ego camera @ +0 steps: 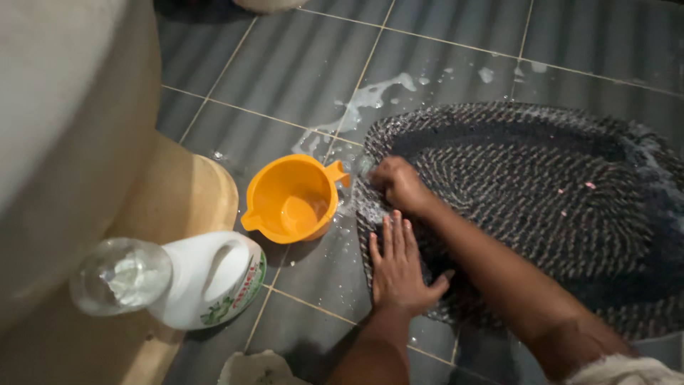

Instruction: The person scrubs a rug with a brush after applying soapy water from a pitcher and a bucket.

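Partly off-frame, rug [541, 192] under both hands, 1 [400, 184] fisted.

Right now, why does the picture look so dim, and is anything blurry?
Head view: light is low, and the corners fall dark. The mat goes nearly black at its far right. The clear bottle close to the camera is soft and out of focus. The orange cup is brightest; foam on the tiles catches pale glare.

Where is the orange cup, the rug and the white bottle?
orange cup [291, 199], head view, on its inner wall.
rug [541, 192], head view, on the woven middle.
white bottle [214, 281], head view, on its side below the handle.
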